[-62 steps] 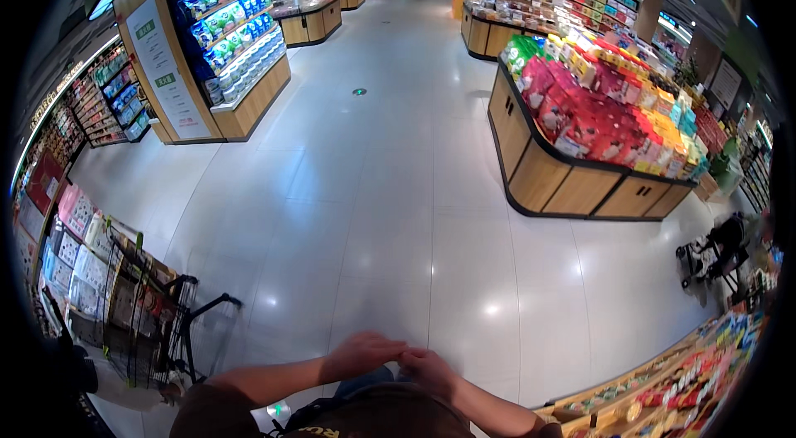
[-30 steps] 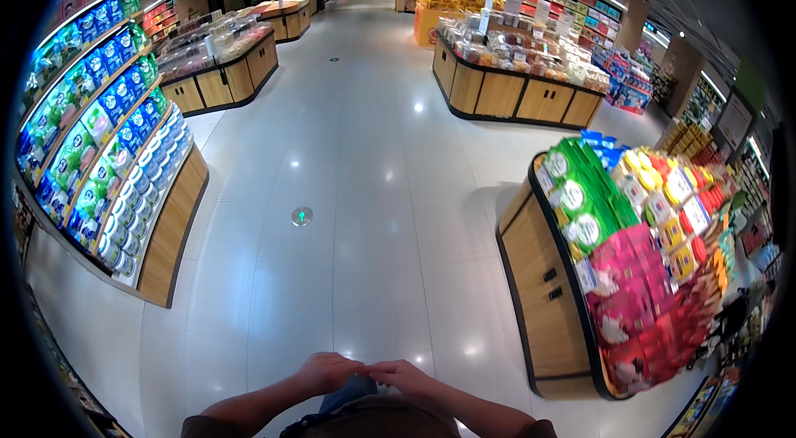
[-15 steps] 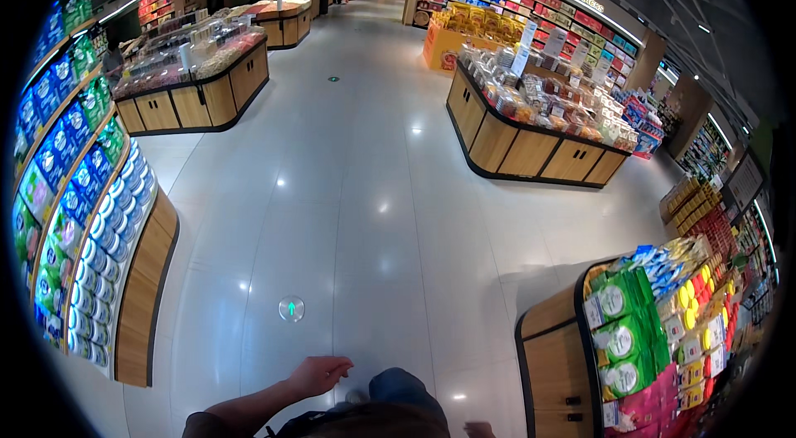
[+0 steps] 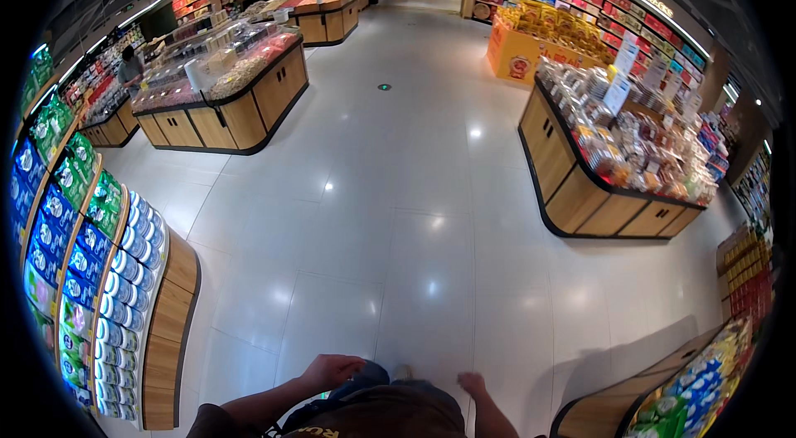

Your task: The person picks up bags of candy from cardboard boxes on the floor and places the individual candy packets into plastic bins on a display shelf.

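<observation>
My left hand (image 4: pixel 333 369) hangs in front of my body at the lower edge, its fingers curled in loosely. Nothing shows in it, and it is close to my jeans-clad leg (image 4: pixel 365 373). My right hand (image 4: pixel 473 385) swings low on the other side, small and slightly blurred, fingers drawn in with nothing visible in them. Both hands are apart from the shelves and bins. Beneath them lies the pale tiled floor (image 4: pixel 390 255). One light-coloured shoe (image 4: pixel 404 372) peeks out between them.
Shelves of blue and green packs and white tubs (image 4: pixel 124 297) curve along the left. Wooden bins of loose food (image 4: pixel 224 119) stand ahead left, and a snack bin (image 4: pixel 597 181) ahead right. Another display (image 4: pixel 688 388) is close at lower right. A person (image 4: pixel 130 66) stands far left.
I have moved forward along the aisle, and the view has turned left. The bins ahead look nearer; the lower-right display has slid back. My right hand has swung up into fuller view.
</observation>
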The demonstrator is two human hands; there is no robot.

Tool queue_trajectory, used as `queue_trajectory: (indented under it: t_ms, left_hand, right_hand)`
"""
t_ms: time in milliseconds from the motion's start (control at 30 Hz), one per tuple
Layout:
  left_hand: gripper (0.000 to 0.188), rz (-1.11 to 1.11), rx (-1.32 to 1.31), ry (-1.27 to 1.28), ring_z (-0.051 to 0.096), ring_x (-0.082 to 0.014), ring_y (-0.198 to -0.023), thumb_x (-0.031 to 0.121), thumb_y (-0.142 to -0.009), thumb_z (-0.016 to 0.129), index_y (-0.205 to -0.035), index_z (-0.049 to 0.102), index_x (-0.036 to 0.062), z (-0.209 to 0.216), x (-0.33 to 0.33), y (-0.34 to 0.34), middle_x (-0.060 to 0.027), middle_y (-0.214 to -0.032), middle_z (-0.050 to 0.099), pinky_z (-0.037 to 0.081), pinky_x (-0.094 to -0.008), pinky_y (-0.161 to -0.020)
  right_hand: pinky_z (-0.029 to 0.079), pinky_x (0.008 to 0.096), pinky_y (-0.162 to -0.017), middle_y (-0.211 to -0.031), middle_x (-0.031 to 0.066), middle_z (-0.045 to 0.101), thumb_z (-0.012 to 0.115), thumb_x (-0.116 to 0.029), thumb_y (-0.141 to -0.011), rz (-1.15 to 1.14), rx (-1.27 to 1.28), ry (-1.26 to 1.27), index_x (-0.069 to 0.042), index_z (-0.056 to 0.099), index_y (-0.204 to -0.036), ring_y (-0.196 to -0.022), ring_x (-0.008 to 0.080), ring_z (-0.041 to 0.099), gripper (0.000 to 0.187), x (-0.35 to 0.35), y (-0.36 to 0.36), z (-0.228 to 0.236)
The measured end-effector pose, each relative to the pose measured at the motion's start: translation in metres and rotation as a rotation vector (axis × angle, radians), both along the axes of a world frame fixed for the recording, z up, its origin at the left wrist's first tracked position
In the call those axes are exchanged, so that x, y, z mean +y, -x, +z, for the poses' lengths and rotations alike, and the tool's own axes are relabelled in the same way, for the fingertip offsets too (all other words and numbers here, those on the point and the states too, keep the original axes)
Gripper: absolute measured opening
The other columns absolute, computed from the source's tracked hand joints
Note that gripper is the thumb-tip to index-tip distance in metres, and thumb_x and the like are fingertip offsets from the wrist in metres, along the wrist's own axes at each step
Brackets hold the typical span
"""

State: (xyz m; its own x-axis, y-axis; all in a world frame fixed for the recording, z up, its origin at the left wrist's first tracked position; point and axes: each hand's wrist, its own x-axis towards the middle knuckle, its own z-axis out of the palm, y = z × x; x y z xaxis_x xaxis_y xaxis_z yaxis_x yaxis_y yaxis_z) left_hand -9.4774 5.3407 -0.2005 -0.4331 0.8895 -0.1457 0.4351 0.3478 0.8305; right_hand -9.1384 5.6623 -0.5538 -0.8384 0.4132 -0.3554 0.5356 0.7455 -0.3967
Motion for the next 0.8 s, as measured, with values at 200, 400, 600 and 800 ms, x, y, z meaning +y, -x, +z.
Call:
queue_trajectory:
  t_ms: [200,400,600,800]
  left_hand:
    - [0.018,0.274,-0.142,0.013,0.07,-0.0125,-0.073,0.015,-0.094,0.062,-0.106,0.07,0.0055,-0.047,0.101,0.225,-0.0071,-0.087,0.073,0.057,-0.026,-0.068]
    - [0.019,0.314,-0.296,-0.047,0.07,-0.0106,-0.076,0.012,-0.095,0.059,-0.109,0.069,0.0043,-0.034,0.25,0.482,-0.0044,-0.088,0.073,0.056,-0.0244,-0.072]
    - [0.021,0.042,-0.233,0.041,0.071,-0.0107,-0.078,0.019,-0.095,0.062,-0.112,0.069,0.009,0.006,0.427,0.741,-0.0046,-0.091,0.073,0.056,-0.0245,-0.075]
    - [0.021,0.199,-0.303,0.093,0.07,-0.01,-0.076,0.023,-0.091,0.067,-0.104,0.072,0.0077,-0.03,0.563,0.98,-0.0036,-0.088,0.073,0.056,-0.0238,-0.075]
  right_hand:
    - [0.052,0.0267,-0.066,-0.09,0.005,0.072,0.052,-0.019,-0.096,-0.268,0.414,0.604,-0.005,0.07,-0.111,-0.07,0.0113,0.06,0.027,0.185,0.481,0.217]
    - [0.052,0.0275,-0.064,-0.088,0.0052,0.071,0.051,-0.018,-0.096,-0.284,0.288,0.597,-0.007,0.069,-0.112,-0.068,0.0119,0.062,0.027,0.291,0.638,0.137]
    - [0.052,0.0305,-0.067,-0.092,0.0115,0.069,0.057,-0.024,-0.095,-0.957,-0.345,0.94,-0.005,0.064,-0.119,-0.073,0.0157,0.061,0.031,0.338,0.553,0.005]
    - [0.052,0.0295,-0.063,-0.09,0.0104,0.07,0.058,-0.023,-0.093,-0.835,-0.685,0.896,-0.004,0.066,-0.115,-0.071,0.0145,0.062,0.03,0.417,0.773,0.012]
